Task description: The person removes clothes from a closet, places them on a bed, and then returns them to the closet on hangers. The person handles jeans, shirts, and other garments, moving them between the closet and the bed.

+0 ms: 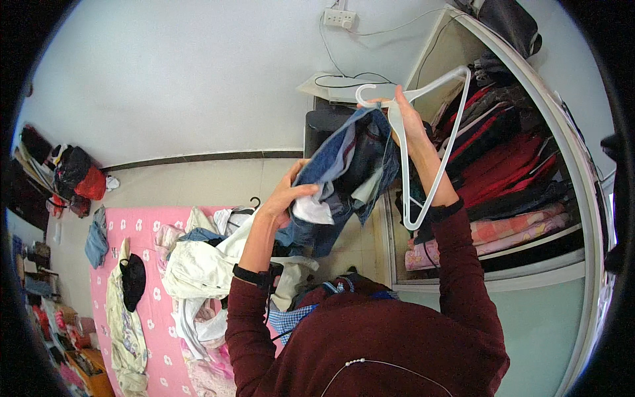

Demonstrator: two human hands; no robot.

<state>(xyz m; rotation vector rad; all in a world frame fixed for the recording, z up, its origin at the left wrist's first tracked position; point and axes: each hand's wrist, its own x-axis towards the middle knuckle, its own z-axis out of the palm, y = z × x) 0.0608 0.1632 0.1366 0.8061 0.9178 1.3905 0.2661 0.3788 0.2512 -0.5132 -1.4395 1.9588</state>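
Observation:
A pair of blue denim pants (347, 142) hangs between my two hands, its waistband spread and a pale inner lining showing. My left hand (289, 195) is closed on one side of it, thumb on top. My right hand (411, 124) grips the other end of the waistband together with a white clothes hanger (405, 165). The hanger's hook points left, above the waistband, and its triangular frame dangles beside my right forearm. Some fingers of my right hand are hidden behind the hanger and cloth. Whether the legs are short or long, I cannot tell.
On the left, a bed with a pink flowered sheet (155, 264) bears piled white clothes (198, 268), a black cap (133, 283) and a denim piece (96, 238). To the right stands an open wardrobe with stacked clothes (509, 165). A black chair (324, 122) is against the wall.

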